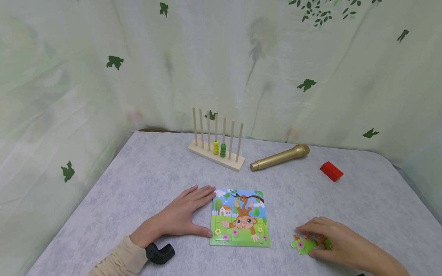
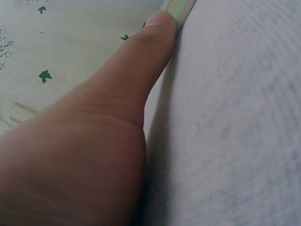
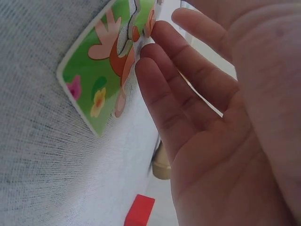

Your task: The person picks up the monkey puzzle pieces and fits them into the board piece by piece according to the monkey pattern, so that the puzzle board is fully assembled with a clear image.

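Observation:
A square puzzle board (image 1: pixel 239 217) with a hanging monkey picture lies flat in the middle of the table in the head view. At its left edge, my left hand (image 1: pixel 181 216) rests with spread fingers; fingertips and thumb touch that edge. In the left wrist view the thumb (image 2: pixel 136 61) reaches the board's corner (image 2: pixel 181 12). To the right, my right hand (image 1: pixel 336 237) hovers low over loose jigsaw pieces (image 1: pixel 304 245), thumb and fingers apart and gently bent around them. The right wrist view shows a green piece (image 3: pixel 84 70) flat on the cloth beside the fingertips; the thumb is not clear there.
Behind the board stands a wooden peg rack (image 1: pixel 215 157) with yellow and green beads. A gold toy microphone (image 1: pixel 279 158) lies right of it, and a red block (image 1: pixel 331 171) farther right. A leaf-patterned curtain (image 1: pixel 221 69) hangs behind the grey table (image 1: pixel 145 172).

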`<action>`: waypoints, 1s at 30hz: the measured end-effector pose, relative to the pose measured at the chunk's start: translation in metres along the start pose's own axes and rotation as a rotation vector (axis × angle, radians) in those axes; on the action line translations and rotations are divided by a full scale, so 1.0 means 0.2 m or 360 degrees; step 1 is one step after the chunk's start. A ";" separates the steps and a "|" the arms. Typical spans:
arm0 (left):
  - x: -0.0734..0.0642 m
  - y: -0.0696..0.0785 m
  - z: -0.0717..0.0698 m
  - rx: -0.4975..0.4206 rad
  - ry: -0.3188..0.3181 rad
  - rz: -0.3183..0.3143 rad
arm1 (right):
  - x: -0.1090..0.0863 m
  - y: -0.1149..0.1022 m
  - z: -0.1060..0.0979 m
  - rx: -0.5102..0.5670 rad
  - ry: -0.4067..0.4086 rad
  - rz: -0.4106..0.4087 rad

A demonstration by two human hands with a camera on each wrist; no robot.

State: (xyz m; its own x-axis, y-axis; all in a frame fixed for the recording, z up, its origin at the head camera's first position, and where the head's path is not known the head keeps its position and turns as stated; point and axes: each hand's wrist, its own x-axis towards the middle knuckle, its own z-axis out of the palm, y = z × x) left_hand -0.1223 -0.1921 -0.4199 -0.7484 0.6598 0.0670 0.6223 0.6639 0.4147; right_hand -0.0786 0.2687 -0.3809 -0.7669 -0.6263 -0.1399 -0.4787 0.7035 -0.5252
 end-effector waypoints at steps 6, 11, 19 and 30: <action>0.00 0.00 0.00 0.0006 0.0004 0.0009 | 0.01 0.00 0.00 -0.0016 0.0005 -0.0014; 0.00 0.00 0.00 0.0009 0.0008 0.0006 | 0.02 -0.01 0.01 -0.0054 0.0019 -0.0018; 0.00 0.01 -0.01 0.0014 0.0013 0.0002 | 0.04 0.00 0.01 0.0003 0.0058 -0.0042; 0.00 0.00 0.01 0.0025 0.0014 0.0000 | 0.05 0.01 0.02 -0.0024 0.0167 -0.0155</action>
State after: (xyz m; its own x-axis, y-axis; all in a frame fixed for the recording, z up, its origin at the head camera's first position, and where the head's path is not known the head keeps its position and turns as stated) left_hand -0.1227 -0.1917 -0.4209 -0.7504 0.6567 0.0751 0.6259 0.6693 0.4003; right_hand -0.0863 0.2628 -0.3874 -0.7566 -0.6538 0.0000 -0.5589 0.6467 -0.5191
